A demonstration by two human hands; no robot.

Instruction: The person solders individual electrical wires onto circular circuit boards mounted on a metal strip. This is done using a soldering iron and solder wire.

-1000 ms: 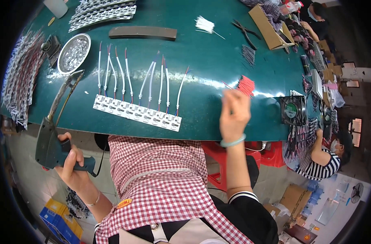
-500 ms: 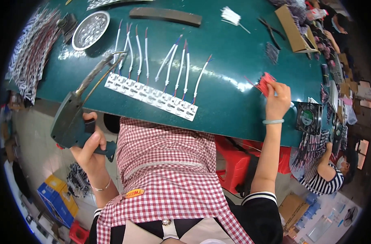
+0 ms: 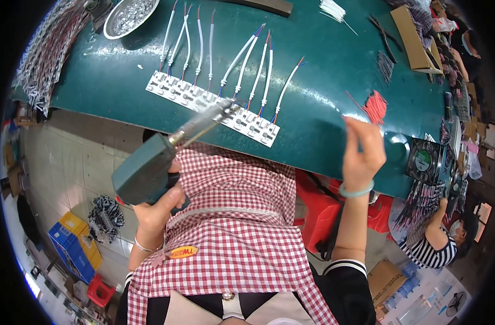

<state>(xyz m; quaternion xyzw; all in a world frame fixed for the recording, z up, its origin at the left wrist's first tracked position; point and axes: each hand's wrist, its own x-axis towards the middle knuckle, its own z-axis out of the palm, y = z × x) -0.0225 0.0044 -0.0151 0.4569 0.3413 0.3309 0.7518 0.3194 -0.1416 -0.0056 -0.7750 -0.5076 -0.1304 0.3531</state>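
My left hand (image 3: 160, 208) is wrapped round the handle of a dark green soldering gun (image 3: 144, 168). Its blurred tip reaches over the middle of a strip of small white circuit boards (image 3: 174, 92) lying near the table's front edge. Several white-sleeved wires (image 3: 242, 46) with red and blue ends stand off the far side of this strip. To the right, my right hand (image 3: 362, 151) is raised above the table with thumb and finger pinched together; whatever is between them is too small to make out. Just beyond it lies a bundle of short red wires (image 3: 374, 107).
A metal bowl of shiny bits (image 3: 131, 19) and a heap of wires (image 3: 55, 49) occupy the far left. Pliers (image 3: 385, 38), dark wires (image 3: 384, 67), white wires (image 3: 332, 9) and a cardboard box (image 3: 415, 46) lie far right. A small fan (image 3: 424, 161) stands right; beyond it sits another person (image 3: 434, 238).
The soldering gun has swung right and its tip has come over the board strip. My right hand has left the red wire bundle and drawn back toward me.
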